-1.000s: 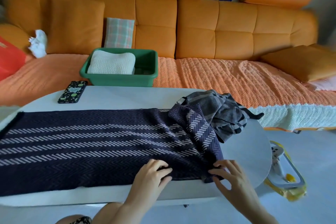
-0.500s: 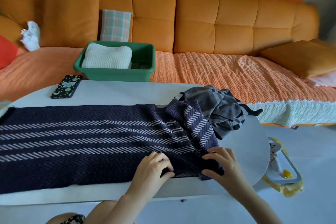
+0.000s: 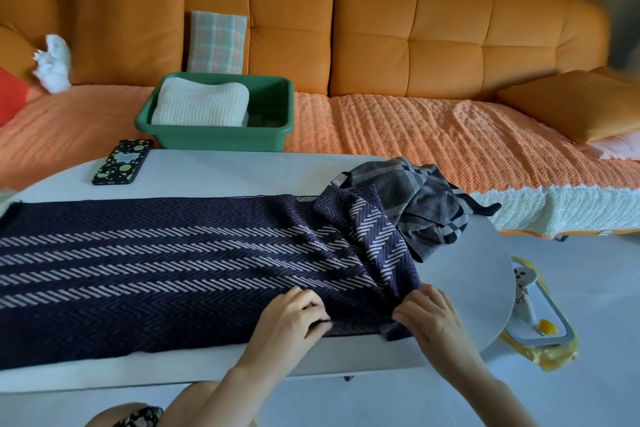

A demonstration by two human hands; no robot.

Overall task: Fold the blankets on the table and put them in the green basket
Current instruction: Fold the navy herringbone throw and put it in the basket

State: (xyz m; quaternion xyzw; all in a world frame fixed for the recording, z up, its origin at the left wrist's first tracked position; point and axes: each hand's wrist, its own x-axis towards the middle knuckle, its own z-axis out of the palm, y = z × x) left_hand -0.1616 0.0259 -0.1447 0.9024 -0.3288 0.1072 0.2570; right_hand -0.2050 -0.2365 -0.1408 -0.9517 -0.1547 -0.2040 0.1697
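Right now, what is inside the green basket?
A folded white blanket fills the left part of the green basket. The right part is dark and unclear. Anything under the blanket is covered.

We record that the left hand [image 3: 292,321], loosely spread on the navy blanket [image 3: 156,270] a second ago, now pinches its near edge at lower centre of the frame; the right hand [image 3: 431,317] closes on the corner, bunching the cloth.
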